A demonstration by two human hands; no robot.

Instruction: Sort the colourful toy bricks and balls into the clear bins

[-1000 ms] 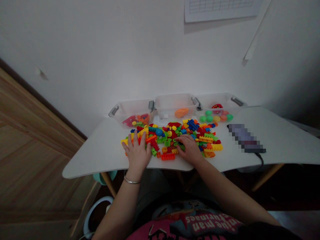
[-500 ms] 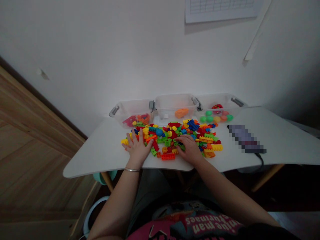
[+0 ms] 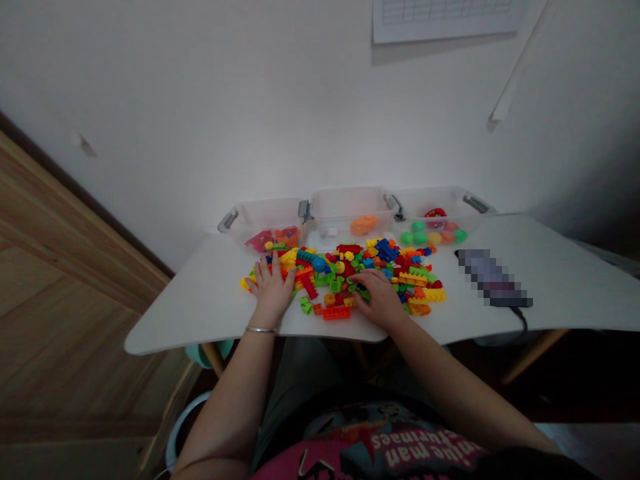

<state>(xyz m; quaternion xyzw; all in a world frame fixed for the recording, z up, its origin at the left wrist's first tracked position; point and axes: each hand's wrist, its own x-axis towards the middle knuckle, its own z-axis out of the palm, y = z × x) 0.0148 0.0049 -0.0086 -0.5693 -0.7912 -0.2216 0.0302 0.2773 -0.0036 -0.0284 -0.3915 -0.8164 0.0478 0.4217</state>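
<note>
A colourful heap of toy building blocks point(image 3: 330, 280) is spread over the white table point(image 3: 185, 307). Resting on the left end of the heap, my left hand point(image 3: 273, 290) lies palm down with its fingers spread, near yellow and orange blocks. My right hand point(image 3: 381, 300) is at the middle right of the heap, its fingers curled and thumb drawn in among green blocks; what is between them is hidden. A blue ball-shaped piece point(image 3: 319, 265) and a long orange-red block point(image 3: 337, 313) lie between the hands.
Behind the heap stand a left clear bin point(image 3: 260, 217) with red and orange pieces, a middle clear bin point(image 3: 345, 200) with an orange piece, and a right clear bin point(image 3: 425, 200) with coloured balls. A phone point(image 3: 493, 277) with a cable lies at the right.
My left hand has shifted slightly away from me across the blocks, its fingers a little closer together. My right hand has stayed in place.
</note>
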